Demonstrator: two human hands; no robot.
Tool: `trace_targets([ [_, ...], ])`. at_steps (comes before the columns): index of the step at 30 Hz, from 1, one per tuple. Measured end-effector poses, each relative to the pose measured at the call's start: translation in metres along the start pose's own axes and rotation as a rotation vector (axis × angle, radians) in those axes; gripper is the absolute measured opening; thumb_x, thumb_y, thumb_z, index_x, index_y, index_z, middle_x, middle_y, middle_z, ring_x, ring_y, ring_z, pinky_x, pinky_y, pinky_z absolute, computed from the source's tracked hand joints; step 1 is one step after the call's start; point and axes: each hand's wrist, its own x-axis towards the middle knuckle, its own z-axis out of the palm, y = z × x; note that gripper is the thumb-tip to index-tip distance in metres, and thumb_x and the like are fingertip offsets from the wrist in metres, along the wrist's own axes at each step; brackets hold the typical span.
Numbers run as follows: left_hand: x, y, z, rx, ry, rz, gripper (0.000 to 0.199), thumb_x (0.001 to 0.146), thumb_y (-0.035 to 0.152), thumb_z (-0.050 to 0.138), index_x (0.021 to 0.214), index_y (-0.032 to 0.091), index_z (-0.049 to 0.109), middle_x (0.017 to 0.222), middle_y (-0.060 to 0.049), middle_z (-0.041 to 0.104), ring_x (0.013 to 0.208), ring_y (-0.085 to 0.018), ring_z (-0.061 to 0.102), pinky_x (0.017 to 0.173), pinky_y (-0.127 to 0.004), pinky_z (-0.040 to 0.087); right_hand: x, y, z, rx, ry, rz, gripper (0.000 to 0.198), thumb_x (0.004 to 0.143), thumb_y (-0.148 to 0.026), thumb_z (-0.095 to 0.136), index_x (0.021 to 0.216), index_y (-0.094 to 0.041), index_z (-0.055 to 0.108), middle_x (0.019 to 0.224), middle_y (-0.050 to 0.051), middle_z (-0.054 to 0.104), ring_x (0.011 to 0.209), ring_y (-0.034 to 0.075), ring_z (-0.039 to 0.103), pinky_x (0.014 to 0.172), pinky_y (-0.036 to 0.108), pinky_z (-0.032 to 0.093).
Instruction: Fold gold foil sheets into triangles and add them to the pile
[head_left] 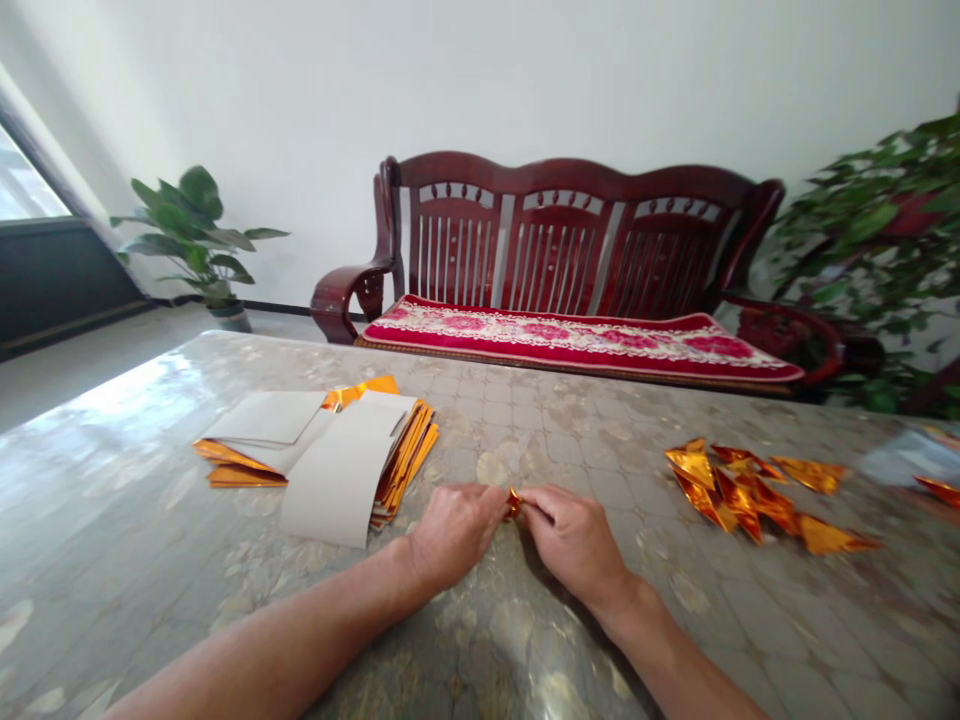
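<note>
Between my two hands, low over the middle of the table, is a small piece of gold foil paper (513, 504), mostly hidden by my fingers. My left hand (459, 532) is closed on its left side, and my right hand (576, 538) pinches it from the right. Left of my hands lies a pile of foil paper sheets (334, 480), pale grey on one face and shiny gold on the other. Off to the right sits a loose heap of folded gold foil pieces (739, 490), pointed and creased.
A patterned, glossy cover lies over the table (480, 640). Clear plastic (907, 458) with an orange foil piece rests at the right edge. Beyond the table stand a dark red wooden bench (570, 240) with a red floral cushion, and potted plants (199, 235) on both sides.
</note>
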Motion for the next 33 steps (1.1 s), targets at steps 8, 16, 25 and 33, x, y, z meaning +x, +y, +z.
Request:
trace_targets([
  [8, 0.001, 0.004, 0.001, 0.042, -0.003, 0.026, 0.024, 0.1, 0.024, 0.039, 0.088, 0.017, 0.058, 0.077, -0.004, 0.068, 0.071, -0.016, 0.066, 0.065, -0.023, 0.046, 0.0, -0.008, 0.002, 0.007, 0.024, 0.009, 0.025, 0.084, -0.01, 0.053, 0.087, -0.022, 0.075, 0.081, 0.002, 0.076, 0.074, 0.015, 0.07, 0.07, 0.023, 0.048],
  [16, 0.001, 0.011, 0.003, 0.061, 0.001, 0.031, 0.022, 0.097, 0.022, 0.042, 0.082, 0.018, 0.057, 0.074, -0.004, 0.068, 0.068, -0.017, 0.066, 0.063, -0.024, 0.046, -0.002, -0.013, 0.004, -0.039, 0.054, 0.057, 0.023, 0.079, -0.01, 0.051, 0.066, -0.02, 0.067, 0.061, 0.0, 0.066, 0.056, 0.012, 0.058, 0.058, 0.023, 0.036],
  [25, 0.0, 0.009, 0.001, -0.044, -0.008, -0.003, 0.023, 0.097, 0.025, 0.044, 0.08, 0.019, 0.058, 0.073, -0.001, 0.069, 0.067, -0.015, 0.065, 0.061, -0.022, 0.042, -0.002, -0.014, 0.001, -0.035, 0.057, 0.053, 0.023, 0.076, -0.01, 0.048, 0.056, -0.019, 0.057, 0.053, -0.002, 0.056, 0.05, 0.01, 0.047, 0.055, 0.023, 0.031],
  [33, 0.003, 0.009, -0.004, -0.073, -0.043, -0.02, 0.029, 0.102, 0.027, 0.038, 0.082, 0.019, 0.058, 0.075, -0.001, 0.067, 0.071, -0.015, 0.065, 0.064, -0.022, 0.043, -0.001, -0.01, 0.001, 0.113, 0.035, 0.149, 0.02, 0.076, -0.014, 0.052, 0.063, -0.02, 0.066, 0.056, -0.002, 0.062, 0.054, 0.011, 0.053, 0.054, 0.02, 0.037],
])
